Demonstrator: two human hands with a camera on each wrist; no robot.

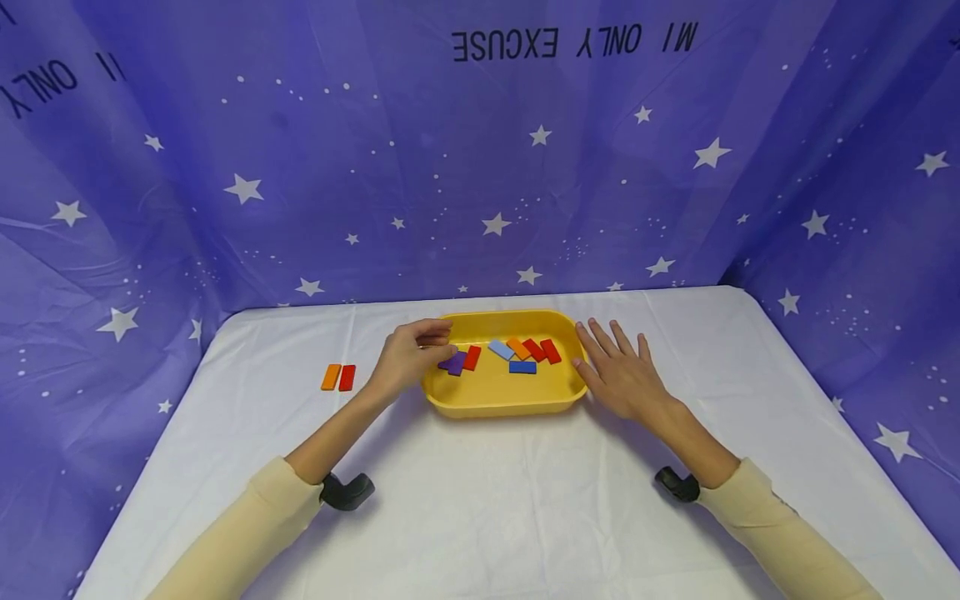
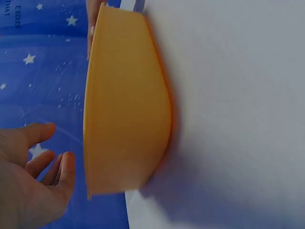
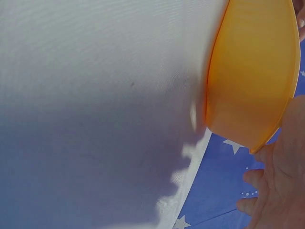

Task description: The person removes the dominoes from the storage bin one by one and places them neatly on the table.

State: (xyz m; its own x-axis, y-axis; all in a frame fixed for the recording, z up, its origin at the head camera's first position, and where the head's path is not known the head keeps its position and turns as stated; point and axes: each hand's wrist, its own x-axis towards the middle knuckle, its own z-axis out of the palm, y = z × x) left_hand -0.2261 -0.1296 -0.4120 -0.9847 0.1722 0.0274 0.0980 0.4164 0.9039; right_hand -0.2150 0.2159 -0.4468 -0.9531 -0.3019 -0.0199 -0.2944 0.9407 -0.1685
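Observation:
A yellow oval basin (image 1: 510, 409) sits on the white tabletop. My left hand (image 1: 411, 357) hovers over its left end, thumb apart from the bent fingers. The left wrist view shows that hand (image 2: 38, 176) holding nothing, beside the basin's wall (image 2: 126, 100). Beneath it in the basin lie purple tiles (image 1: 456, 364) and a red tile (image 1: 472, 357). Farther right are a light blue tile (image 1: 501, 350), an orange tile (image 1: 517, 348), two red tiles (image 1: 551, 351) and a blue tile (image 1: 522, 367). With spread fingers, my right hand (image 1: 622, 375) touches the basin's right rim.
Left of the basin, an orange tile (image 1: 331, 377) and a red tile (image 1: 347, 377) lie side by side on the white cloth (image 1: 510, 500). A purple-blue curtain (image 1: 420, 167) with white stars surrounds the table's back and sides. Black wrist mounts (image 1: 347, 492) sit below both sleeves.

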